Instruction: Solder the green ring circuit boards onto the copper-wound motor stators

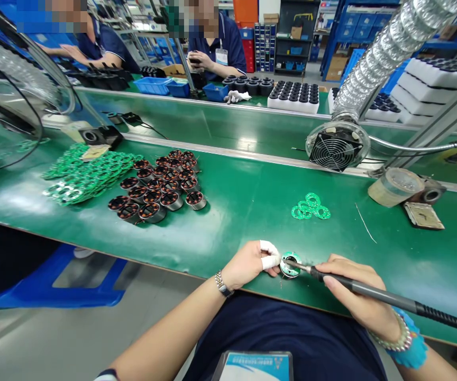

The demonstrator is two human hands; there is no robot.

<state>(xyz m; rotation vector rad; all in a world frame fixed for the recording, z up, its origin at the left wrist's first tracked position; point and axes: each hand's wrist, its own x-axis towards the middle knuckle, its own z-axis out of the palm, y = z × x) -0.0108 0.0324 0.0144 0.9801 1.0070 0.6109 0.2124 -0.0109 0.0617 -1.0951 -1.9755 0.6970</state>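
My right hand (357, 288) is closed round the dark handle of a soldering iron (371, 291). The iron's tip rests on a motor stator (291, 271) topped with a green ring-shaped circuit board, at the table's near edge. White finger covers wrap the tips of my left hand (254, 262), which pinches the left side of that stator; whether a wire is also between the fingers I cannot make out. Farther back lies a small pile of green ring boards (311, 206).
Several wound stators (172, 199) stand in rows at left, beside heaped green board panels (89, 174). A fan with a foil duct (334, 148) overhangs the back right. A round tub (395, 187), a sponge tray (423, 215) and a wire strand (365, 223) lie right. Two co-workers sit opposite.
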